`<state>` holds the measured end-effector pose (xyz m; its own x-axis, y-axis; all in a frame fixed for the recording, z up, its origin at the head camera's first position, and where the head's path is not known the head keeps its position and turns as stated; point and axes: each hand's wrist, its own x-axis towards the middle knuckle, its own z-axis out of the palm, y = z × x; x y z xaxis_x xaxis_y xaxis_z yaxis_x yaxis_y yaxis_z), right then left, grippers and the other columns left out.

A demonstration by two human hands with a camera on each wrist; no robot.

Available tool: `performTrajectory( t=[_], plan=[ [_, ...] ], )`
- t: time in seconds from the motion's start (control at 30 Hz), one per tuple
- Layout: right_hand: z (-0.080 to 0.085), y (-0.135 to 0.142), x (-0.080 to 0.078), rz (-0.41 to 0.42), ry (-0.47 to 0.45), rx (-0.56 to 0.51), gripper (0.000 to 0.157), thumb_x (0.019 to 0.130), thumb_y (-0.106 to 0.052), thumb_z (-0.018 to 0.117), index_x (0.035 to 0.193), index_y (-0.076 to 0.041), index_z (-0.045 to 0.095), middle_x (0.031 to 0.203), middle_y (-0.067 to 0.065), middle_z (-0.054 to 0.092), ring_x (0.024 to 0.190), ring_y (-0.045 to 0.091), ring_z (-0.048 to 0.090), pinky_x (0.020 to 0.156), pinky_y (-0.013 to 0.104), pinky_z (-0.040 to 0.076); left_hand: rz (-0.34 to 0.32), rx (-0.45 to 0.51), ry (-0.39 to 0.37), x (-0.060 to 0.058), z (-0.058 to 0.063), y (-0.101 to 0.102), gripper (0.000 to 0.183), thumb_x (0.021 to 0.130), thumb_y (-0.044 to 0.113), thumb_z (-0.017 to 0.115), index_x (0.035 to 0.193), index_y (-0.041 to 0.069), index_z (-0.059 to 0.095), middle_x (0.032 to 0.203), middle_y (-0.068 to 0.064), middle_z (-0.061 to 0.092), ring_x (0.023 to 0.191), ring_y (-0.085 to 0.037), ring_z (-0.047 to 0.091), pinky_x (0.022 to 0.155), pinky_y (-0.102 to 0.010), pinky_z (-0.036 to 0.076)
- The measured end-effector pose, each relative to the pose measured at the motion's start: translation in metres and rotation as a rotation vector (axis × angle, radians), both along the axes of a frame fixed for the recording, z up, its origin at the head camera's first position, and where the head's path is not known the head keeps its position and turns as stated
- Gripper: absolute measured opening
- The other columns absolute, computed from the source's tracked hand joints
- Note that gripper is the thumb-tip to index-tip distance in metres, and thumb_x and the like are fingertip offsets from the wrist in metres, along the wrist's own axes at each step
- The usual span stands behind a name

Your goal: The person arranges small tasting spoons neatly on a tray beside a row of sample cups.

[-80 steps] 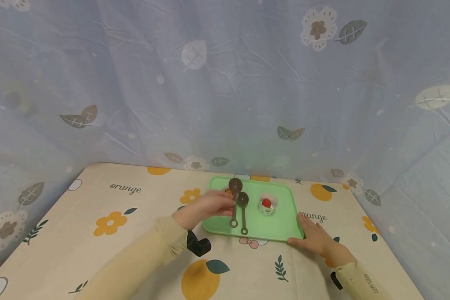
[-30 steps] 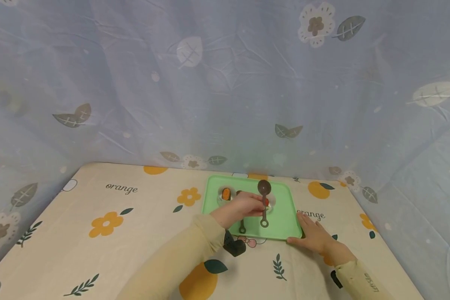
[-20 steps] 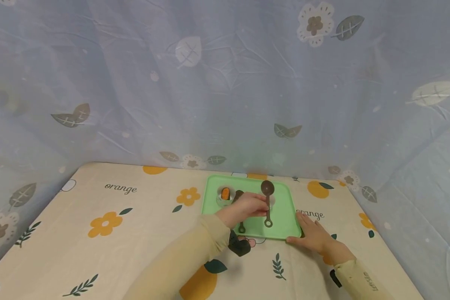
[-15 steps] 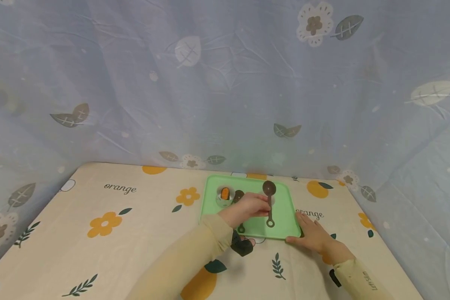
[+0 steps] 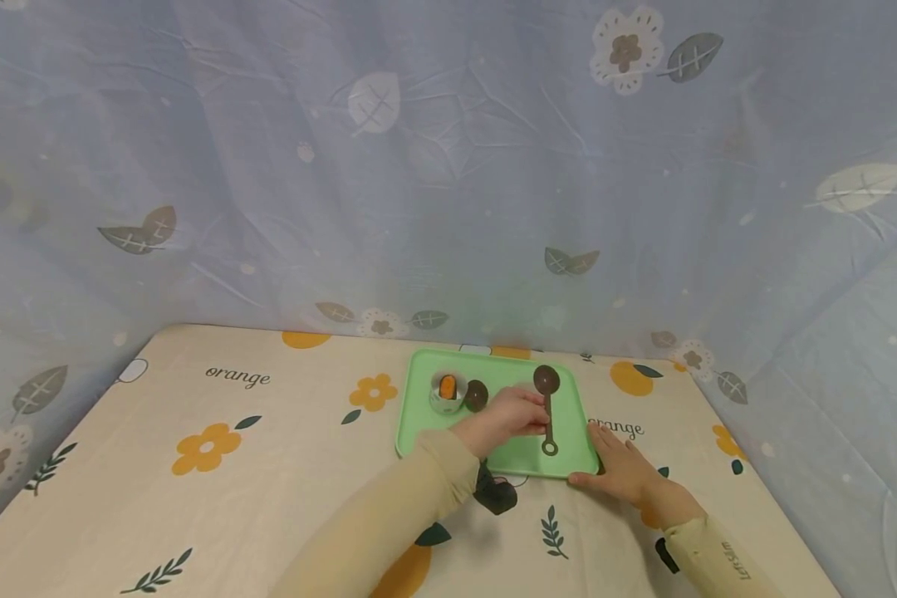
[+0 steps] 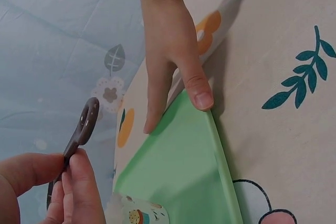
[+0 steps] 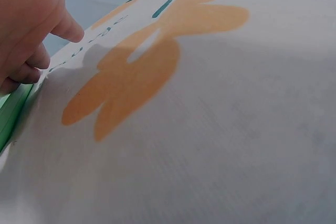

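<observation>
In the head view my left hand (image 5: 504,419) pinches a brown long-handled spoon (image 5: 546,380) by its handle, bowl up and ring end down, above the right part of a light green tray (image 5: 411,415). A second brown spoon (image 5: 476,395) lies on the tray, its handle hidden by the left hand. Beside it a small white cup (image 5: 446,405) holds an orange-topped piece with a dark side (image 5: 448,386). Another printed cup (image 6: 152,212) shows in the left wrist view; the left hand mostly covers it in the head view. My right hand (image 5: 628,472) rests with extended fingers on the tray's right front corner.
A cream tablecloth (image 5: 284,515) printed with oranges, flowers and leaves covers the table. A pale blue patterned curtain (image 5: 448,166) hangs right behind the table and along its sides. Dark devices are worn at both wrists.
The left hand has carried the spoon rightward across the tray, from near the left cup to the right part, covering the right cup. The right hand stays at the tray corner.
</observation>
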<state>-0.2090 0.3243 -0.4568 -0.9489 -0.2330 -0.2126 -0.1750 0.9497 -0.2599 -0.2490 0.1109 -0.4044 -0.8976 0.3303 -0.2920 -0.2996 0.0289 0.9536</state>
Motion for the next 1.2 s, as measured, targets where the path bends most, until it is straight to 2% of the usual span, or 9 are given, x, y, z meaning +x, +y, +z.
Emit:
performTrajectory(
  t=[0.07, 0.13, 0.17, 0.3, 0.37, 0.47, 0.53, 0.8, 1.2],
  plan=[
    [0.001, 0.000, 0.000, 0.002, 0.005, 0.001, 0.106, 0.080, -0.064, 0.057, 0.146, 0.007, 0.014, 0.152, 0.026, 0.019, 0.140, 0.042, 0.019, 0.111, 0.063, 0.013, 0.007, -0.032, 0.045, -0.002, -0.004, 0.005, 0.037, 0.081, -0.010, 0.059, 0.117, -0.008, 0.057, 0.096, -0.017, 0.065, 0.061, -0.012, 0.061, 0.068, -0.027, 0.057],
    [0.001, 0.000, 0.000, 0.002, 0.010, 0.003, 0.105, 0.080, -0.063, 0.057, 0.146, 0.007, 0.015, 0.151, 0.026, 0.020, 0.140, 0.042, 0.019, 0.110, 0.063, 0.014, -0.004, -0.006, 0.086, -0.020, -0.032, 0.015, 0.036, 0.078, -0.009, 0.062, 0.114, -0.007, 0.058, 0.090, -0.016, 0.065, 0.061, -0.014, 0.064, 0.062, -0.026, 0.057],
    [0.001, 0.000, 0.000, 0.002, 0.012, 0.003, 0.105, 0.080, -0.063, 0.057, 0.146, 0.008, 0.015, 0.151, 0.026, 0.020, 0.140, 0.042, 0.019, 0.110, 0.064, 0.014, -0.009, -0.001, 0.093, -0.024, -0.038, 0.018, 0.035, 0.078, -0.009, 0.063, 0.113, -0.006, 0.058, 0.089, -0.015, 0.065, 0.063, -0.015, 0.065, 0.062, -0.027, 0.057],
    [0.001, 0.000, 0.000, -0.003, 0.012, 0.000, 0.105, 0.080, -0.063, 0.057, 0.146, 0.007, 0.015, 0.151, 0.026, 0.020, 0.140, 0.042, 0.019, 0.110, 0.064, 0.014, -0.017, 0.024, 0.065, -0.032, -0.051, 0.027, 0.029, 0.078, -0.009, 0.063, 0.106, -0.007, 0.059, 0.086, -0.016, 0.066, 0.061, -0.016, 0.064, 0.063, -0.030, 0.058],
    [0.001, 0.000, 0.000, -0.003, 0.011, -0.004, 0.105, 0.080, -0.063, 0.057, 0.146, 0.007, 0.014, 0.151, 0.026, 0.020, 0.140, 0.042, 0.019, 0.110, 0.064, 0.013, 0.008, -0.027, 0.063, -0.014, -0.025, 0.023, 0.027, 0.079, -0.012, 0.060, 0.106, -0.009, 0.059, 0.090, -0.019, 0.066, 0.062, -0.017, 0.064, 0.068, -0.031, 0.058],
    [0.000, 0.001, 0.000, 0.000, 0.015, -0.013, 0.105, 0.080, -0.062, 0.058, 0.146, 0.007, 0.015, 0.151, 0.026, 0.020, 0.140, 0.042, 0.019, 0.110, 0.064, 0.014, 0.041, -0.062, 0.108, 0.000, -0.009, 0.022, 0.022, 0.080, -0.014, 0.058, 0.102, -0.011, 0.058, 0.089, -0.021, 0.065, 0.063, -0.019, 0.065, 0.065, -0.030, 0.058],
    [0.000, 0.001, 0.000, 0.009, 0.027, -0.015, 0.104, 0.080, -0.061, 0.059, 0.145, 0.008, 0.016, 0.151, 0.027, 0.021, 0.139, 0.043, 0.020, 0.109, 0.065, 0.016, 0.060, -0.085, 0.129, 0.004, -0.005, 0.023, 0.021, 0.080, -0.014, 0.058, 0.100, -0.012, 0.058, 0.087, -0.021, 0.064, 0.062, -0.020, 0.065, 0.064, -0.031, 0.058],
    [0.000, 0.003, 0.001, 0.019, 0.032, -0.016, 0.103, 0.081, -0.060, 0.059, 0.146, 0.007, 0.016, 0.151, 0.027, 0.021, 0.139, 0.043, 0.021, 0.108, 0.065, 0.016, 0.115, -0.136, 0.091, -0.003, -0.019, 0.036, 0.018, 0.077, -0.014, 0.058, 0.091, -0.004, 0.059, 0.081, -0.013, 0.059, 0.052, -0.012, 0.049, 0.067, -0.040, 0.058],
    [0.000, 0.003, 0.000, 0.023, 0.036, -0.018, 0.102, 0.081, -0.061, 0.058, 0.146, 0.006, 0.016, 0.151, 0.025, 0.021, 0.139, 0.042, 0.021, 0.108, 0.065, 0.016, 0.145, -0.326, 0.215, 0.001, -0.022, 0.042, 0.016, 0.076, -0.009, 0.060, 0.088, 0.000, 0.064, 0.073, -0.008, 0.065, 0.056, -0.014, 0.059, 0.048, -0.021, 0.049]
  ],
)
